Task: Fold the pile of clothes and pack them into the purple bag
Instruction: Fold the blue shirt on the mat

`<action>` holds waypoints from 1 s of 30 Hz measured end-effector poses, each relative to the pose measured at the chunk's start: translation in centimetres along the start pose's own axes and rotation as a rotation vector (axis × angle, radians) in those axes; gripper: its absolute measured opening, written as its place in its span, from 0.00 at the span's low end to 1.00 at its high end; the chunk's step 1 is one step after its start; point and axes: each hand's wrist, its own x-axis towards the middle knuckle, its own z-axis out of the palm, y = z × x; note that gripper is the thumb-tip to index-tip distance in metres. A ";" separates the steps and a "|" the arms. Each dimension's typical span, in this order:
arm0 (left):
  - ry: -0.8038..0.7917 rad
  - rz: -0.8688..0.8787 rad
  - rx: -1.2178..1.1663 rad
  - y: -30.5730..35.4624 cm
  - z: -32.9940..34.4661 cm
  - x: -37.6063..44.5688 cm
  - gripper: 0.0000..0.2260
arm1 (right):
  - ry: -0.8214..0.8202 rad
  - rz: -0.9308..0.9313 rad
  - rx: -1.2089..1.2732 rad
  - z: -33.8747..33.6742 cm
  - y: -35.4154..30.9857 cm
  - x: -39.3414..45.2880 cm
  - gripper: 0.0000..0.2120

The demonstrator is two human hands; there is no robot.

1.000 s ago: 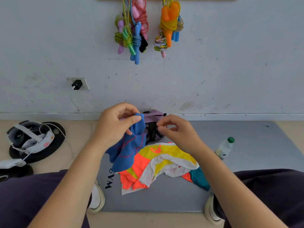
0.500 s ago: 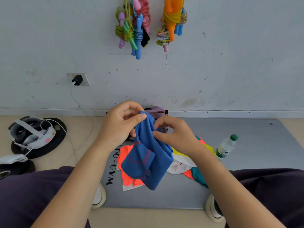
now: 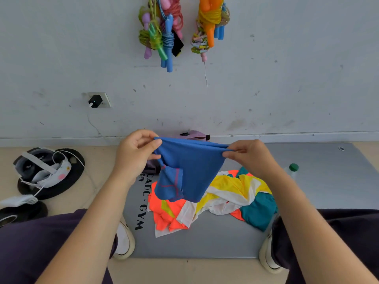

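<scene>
head view shows the left hand [image 3: 135,156] and the right hand [image 3: 249,156] each pinching one end of a blue cloth [image 3: 190,169], pulled wide between them in the air. under it a pile of clothes [image 3: 225,197] lies on the grey mat [image 3: 328,181]. the purple bag [image 3: 194,135] peeks out behind the cloth by the wall.

Layout relative to the gym mat [image 3: 320,181]: pile of clothes [image 3: 217,201] on it; a held garment [image 3: 190,169] above the pile; bag [image 3: 192,134] at its far edge against the wall; water bottle [image 3: 292,171] right of the pile; headset [image 3: 41,169] on the floor left of it.
</scene>
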 end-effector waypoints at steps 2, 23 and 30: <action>-0.004 -0.050 0.003 -1.4 0.1 0.1 0.06 | 0.001 -0.008 -0.036 -0.7 -0.2 0.0 0.05; -0.228 -0.325 -0.144 -8.3 1.9 3.8 0.06 | -0.119 0.305 0.412 1.0 3.1 3.0 0.09; -0.048 -0.338 0.046 -13.7 4.0 5.6 0.04 | 0.177 0.335 0.294 4.8 9.1 5.7 0.03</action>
